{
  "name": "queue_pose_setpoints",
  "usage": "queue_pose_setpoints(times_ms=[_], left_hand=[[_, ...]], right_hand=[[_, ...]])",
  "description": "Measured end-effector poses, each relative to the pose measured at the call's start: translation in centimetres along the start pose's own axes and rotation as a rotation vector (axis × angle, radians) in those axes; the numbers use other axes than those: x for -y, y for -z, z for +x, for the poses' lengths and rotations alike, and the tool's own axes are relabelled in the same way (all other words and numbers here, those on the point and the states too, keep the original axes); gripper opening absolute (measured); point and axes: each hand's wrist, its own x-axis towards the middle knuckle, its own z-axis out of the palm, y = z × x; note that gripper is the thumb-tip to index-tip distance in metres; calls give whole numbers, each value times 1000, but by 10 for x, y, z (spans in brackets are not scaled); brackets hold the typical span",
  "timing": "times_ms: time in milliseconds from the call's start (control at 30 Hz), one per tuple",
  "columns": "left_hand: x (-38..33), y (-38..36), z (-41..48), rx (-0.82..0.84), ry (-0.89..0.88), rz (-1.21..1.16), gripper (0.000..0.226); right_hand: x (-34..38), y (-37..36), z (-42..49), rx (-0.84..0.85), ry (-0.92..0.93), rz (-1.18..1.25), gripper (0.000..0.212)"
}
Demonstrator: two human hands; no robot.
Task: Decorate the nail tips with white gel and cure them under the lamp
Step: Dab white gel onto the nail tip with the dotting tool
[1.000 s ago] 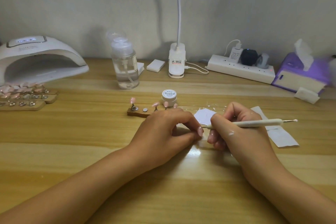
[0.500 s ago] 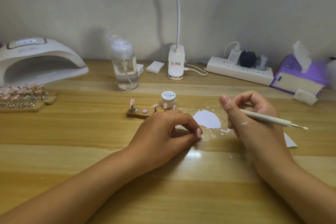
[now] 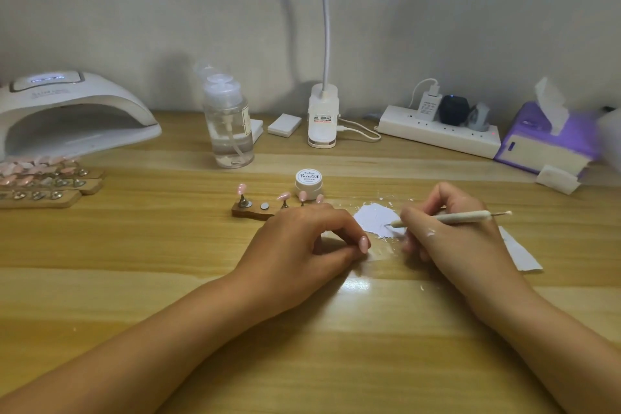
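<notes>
Wooden desk (image 3: 161, 265) against a pale wall, with both forearms laid across it.

The right hand (image 3: 453, 242) grips a dotting pen (image 3: 450, 217) in a writing hold. Its working end points toward the left hand and touches the near edge of a smear of white gel (image 3: 371, 218) spread on the desk between the two hands. The left hand (image 3: 302, 239) rests knuckles-up with its fingers curled and the thumb pressed to the forefinger as if pinching. Whatever sits in that pinch is hidden, so I cannot tell if it holds anything.

Just beyond the left hand's knuckles stands a small wooden holder (image 3: 250, 212) carrying pink nail tips (image 3: 242, 189) on pegs, with one bare disc showing. Behind it is the gel jar (image 3: 308, 180), lid on. Well off to the left hand's outer side sits the curing lamp (image 3: 77, 111), with its display lit and its mouth holding nothing. A paper slip (image 3: 519, 250) lies under the right wrist.

The step in hand looks like loading the pen with gel, so decoration is under way and curing has not begun. The next move calls for carrying a small bead across to a tip without dripping it. It then needs a light, steady touch, with the left hand bracing the tip so the dot lands cleanly.
</notes>
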Motion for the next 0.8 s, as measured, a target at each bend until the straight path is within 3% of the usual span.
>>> queue_pose_setpoints(times_ms=[167,267,433,600,667,800], left_hand=[[-1,0,0,-9,-13,3,8],[-1,1,0,-36,-7,18,12],[-1,1,1,-80,3,75,8],[-1,0,0,-79,-1,54,8],[0,0,0,-80,0,58,7],[1,0,1,-77,-7,60,6]], right_hand=[[2,-1,-3,-68,53,31,21],[13,-1,-11,-160,127,224,23],[30,-11,-30,-94,236,286,19],[36,-4,-33,-264,372,295,23],[34,-6,-34,-219,352,311,25],[25,-15,-34,48,65,353,38]])
